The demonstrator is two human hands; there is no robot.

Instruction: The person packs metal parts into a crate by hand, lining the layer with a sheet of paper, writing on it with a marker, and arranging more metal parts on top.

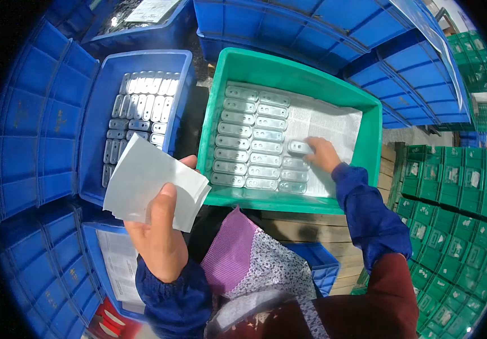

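My left hand (pixel 161 226) grips a stack of white paper sheets (pixel 147 178), thumb on top, in front of the blue crate's lower edge. Inside the green crate (pixel 277 204), my right hand (pixel 321 154) has its fingers closed on the right end of a silver metal part (pixel 298 147). That part lies at the upper end of a short third column. Two longer columns of similar metal parts (pixel 266 146) lie flat to its left. Printed paper (pixel 328 121) lines the crate floor under them.
A blue crate (pixel 92 175) at the left holds many metal parts (pixel 144 104). Tall blue crates (pixel 40 107) stand at the far left and back. Stacked green crates (pixel 452 181) are on the right. A small blue crate (pixel 325 268) sits on wooden slats below.
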